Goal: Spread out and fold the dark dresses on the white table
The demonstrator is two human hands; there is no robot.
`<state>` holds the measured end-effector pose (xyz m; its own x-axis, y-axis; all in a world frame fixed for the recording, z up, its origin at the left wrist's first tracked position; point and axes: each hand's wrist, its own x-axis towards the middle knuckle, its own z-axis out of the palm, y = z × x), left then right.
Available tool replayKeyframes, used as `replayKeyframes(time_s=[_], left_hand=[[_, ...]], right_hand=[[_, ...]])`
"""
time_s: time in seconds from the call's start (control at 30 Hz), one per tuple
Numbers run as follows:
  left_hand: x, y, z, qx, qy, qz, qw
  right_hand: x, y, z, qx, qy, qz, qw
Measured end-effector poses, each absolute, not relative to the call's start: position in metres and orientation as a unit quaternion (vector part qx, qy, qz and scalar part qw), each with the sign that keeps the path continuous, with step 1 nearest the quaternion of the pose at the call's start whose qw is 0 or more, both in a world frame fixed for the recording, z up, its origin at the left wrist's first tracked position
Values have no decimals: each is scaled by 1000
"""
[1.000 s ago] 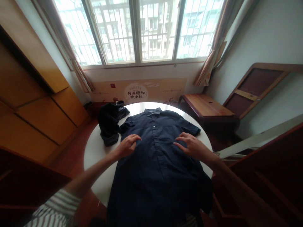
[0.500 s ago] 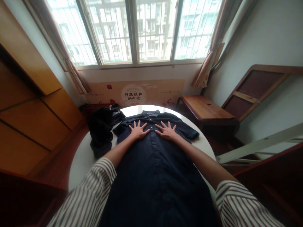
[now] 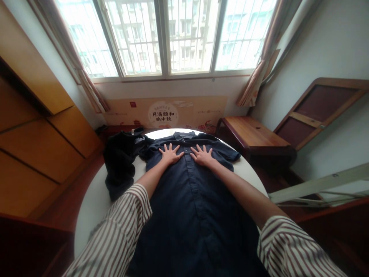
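Observation:
A dark navy short-sleeved shirt (image 3: 198,207) lies front up, spread over a round white table (image 3: 92,204), its collar at the far edge. On its upper chest, left of the button placket, my left hand (image 3: 171,154) rests flat with the fingers spread. My right hand (image 3: 202,156) presses flat on the other side of the placket, fingers also apart. Neither hand grips the cloth. The shirt's lower end runs out of view at the bottom of the picture.
Left of the shirt, a bunched black garment (image 3: 119,161) lies on the table and hangs past its edge. A wooden side table (image 3: 256,131) stands behind right. Orange cabinets (image 3: 25,154) line the left, and a pale metal frame (image 3: 323,184) is at right.
Both hands stay spread on the shirt's chest and have shifted slightly toward each other. The shirt's right sleeve end has drawn in a little. The camera view has moved slightly.

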<state>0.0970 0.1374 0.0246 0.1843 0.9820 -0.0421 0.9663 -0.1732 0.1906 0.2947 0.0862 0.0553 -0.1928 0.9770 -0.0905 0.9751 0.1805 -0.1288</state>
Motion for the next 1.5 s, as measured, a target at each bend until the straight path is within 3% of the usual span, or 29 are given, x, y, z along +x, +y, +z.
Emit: replayKeyframes(time_s=[0.13, 0.27, 0.63, 0.93, 1.13, 1.23, 1.3, 1.5], left_hand=[[100, 144, 32, 780, 615, 109, 33], [109, 164, 40, 814, 571, 103, 31], [123, 205, 40, 791, 602, 18, 110], [153, 134, 29, 840, 532, 90, 65], [146, 90, 18, 863, 495, 68, 82], [143, 85, 20, 864, 491, 77, 80], [143, 82, 20, 861, 491, 109, 70], [144, 77, 18, 856, 480, 187, 45]], right_hand=[[252, 8, 58, -522, -849, 59, 61], [231, -76, 53, -373, -910, 159, 84], [226, -157, 69, -388, -880, 261, 84], [221, -174, 66, -392, -873, 275, 91], [233, -104, 91, -431, -867, 232, 89], [255, -30, 111, -528, -827, 122, 148], [270, 19, 118, -584, -797, 72, 135], [292, 118, 93, -639, -761, 83, 80]])
